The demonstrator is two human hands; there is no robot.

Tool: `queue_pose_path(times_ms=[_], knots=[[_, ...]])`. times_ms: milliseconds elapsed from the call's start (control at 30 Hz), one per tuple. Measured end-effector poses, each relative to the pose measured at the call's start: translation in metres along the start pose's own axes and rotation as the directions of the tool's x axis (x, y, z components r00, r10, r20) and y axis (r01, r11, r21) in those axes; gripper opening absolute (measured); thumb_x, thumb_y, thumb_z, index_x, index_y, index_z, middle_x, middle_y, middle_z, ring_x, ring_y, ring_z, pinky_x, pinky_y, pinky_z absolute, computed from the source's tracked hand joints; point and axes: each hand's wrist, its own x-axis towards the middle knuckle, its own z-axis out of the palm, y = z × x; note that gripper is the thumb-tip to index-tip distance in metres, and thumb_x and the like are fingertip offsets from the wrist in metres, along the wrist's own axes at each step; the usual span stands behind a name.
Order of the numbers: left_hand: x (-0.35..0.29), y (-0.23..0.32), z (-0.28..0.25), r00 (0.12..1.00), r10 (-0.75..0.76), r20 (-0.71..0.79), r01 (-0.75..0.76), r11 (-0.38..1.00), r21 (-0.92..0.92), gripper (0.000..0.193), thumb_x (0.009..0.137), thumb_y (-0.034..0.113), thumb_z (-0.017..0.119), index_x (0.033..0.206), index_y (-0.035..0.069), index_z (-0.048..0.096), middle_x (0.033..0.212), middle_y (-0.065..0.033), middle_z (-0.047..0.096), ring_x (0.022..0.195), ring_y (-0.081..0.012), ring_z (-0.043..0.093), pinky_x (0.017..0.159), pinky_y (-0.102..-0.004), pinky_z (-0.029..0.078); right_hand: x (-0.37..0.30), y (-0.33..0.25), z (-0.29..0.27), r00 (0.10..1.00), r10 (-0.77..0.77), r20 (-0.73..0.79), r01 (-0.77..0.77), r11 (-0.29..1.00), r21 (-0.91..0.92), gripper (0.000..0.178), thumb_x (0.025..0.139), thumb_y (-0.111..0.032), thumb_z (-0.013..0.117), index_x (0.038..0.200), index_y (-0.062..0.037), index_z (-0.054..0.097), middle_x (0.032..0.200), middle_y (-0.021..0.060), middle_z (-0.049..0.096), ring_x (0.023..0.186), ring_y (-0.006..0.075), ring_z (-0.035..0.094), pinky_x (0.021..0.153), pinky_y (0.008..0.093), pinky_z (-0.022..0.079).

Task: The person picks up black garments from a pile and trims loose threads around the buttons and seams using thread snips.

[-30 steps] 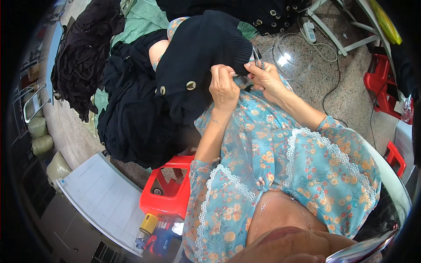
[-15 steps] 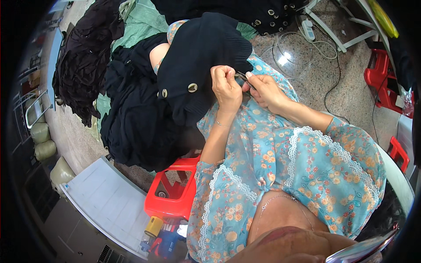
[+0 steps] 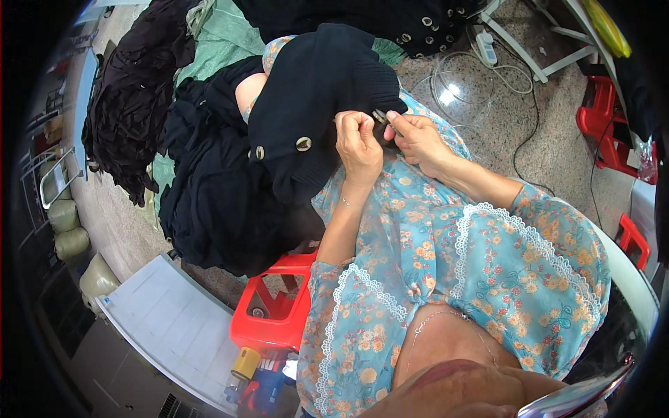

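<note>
Hands (image 3: 387, 139) on draped (leftward) garment (image 3: 313, 118)

This looks like a small garment workshop. Heaps of black garments (image 3: 209, 202) with metal buttons lie piled on a green tarp (image 3: 230, 52) spread over a speckled stone floor (image 3: 502, 118). A red plastic stool (image 3: 275, 313), a white power strip (image 3: 486, 47) with loose cables, and stacked sacks (image 3: 66, 226) stand around.

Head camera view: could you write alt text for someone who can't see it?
Both hands, left hand and right hand, pinch the edge of a black buttoned garment on the person's lap. A red plastic stool stands beside more black clothes.
</note>
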Motion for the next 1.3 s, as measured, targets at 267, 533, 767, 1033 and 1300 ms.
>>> queue_pose_path(times_ms=[267,533,767,1033,1300], knots=[[-0.034,0.017,-0.060,0.998,-0.061,0.019,0.061,0.998,0.030,0.027,0.089,0.009,0.062,0.067,-0.003,0.052,0.063,-0.0102,0.050,0.052,-0.0223,0.048,0.049,-0.0331,0.037,-0.004,-0.019,-0.010,0.467,-0.862,0.197,0.629,0.167,-0.759,0.058,0.071,-0.027,0.083,0.117,-0.0035,0.056,0.091,0.0039,0.052,0.072,0.0144,0.054,0.062,0.0245,0.044],[-0.078,0.002,-0.104,0.898,-0.230,-0.375,0.322,0.924,0.206,0.029,0.091,0.010,0.063,0.066,-0.002,0.052,0.064,-0.0090,0.051,0.051,-0.0177,0.047,0.049,-0.0302,0.036,0.043,-0.037,-0.014,0.466,-0.750,0.470,0.636,-0.086,-0.767,0.023,0.079,-0.012,0.074,0.097,-0.0054,0.061,0.090,0.0096,0.059,0.080,0.0246,0.062,0.068,0.0343,0.051],[-0.103,-0.018,-0.122,0.823,-0.264,-0.502,0.412,0.887,0.208,0.031,0.090,0.010,0.064,0.065,-0.002,0.050,0.063,-0.0095,0.049,0.050,-0.0184,0.043,0.047,-0.0310,0.033,0.020,-0.178,-0.197,-0.073,-0.997,-0.021,-0.027,0.023,-0.999,0.029,0.081,-0.026,0.074,0.103,-0.0073,0.069,0.099,0.0105,0.066,0.089,0.0255,0.064,0.078,0.0357,0.051],[-0.106,-0.040,-0.123,0.784,-0.307,-0.540,0.489,0.841,0.231,0.028,0.091,0.013,0.064,0.069,-0.001,0.052,0.068,-0.0087,0.051,0.053,-0.0182,0.047,0.050,-0.0321,0.037,0.048,-0.126,-0.121,0.382,-0.921,0.071,0.358,0.077,-0.931,0.021,0.084,-0.018,0.073,0.101,-0.0060,0.071,0.099,0.0077,0.069,0.092,0.0178,0.065,0.083,0.0288,0.049],[-0.069,-0.055,-0.131,0.810,-0.237,-0.536,0.410,0.882,0.230,0.023,0.087,0.004,0.063,0.109,0.004,0.059,0.108,-0.0110,0.058,0.092,-0.0206,0.059,0.076,-0.0309,0.050,0.043,-0.064,0.055,0.392,-0.651,0.650,0.782,-0.136,-0.608,0.043,0.070,-0.027,0.082,0.105,-0.0069,0.066,0.097,0.0078,0.062,0.082,0.0254,0.066,0.072,0.0339,0.052]])
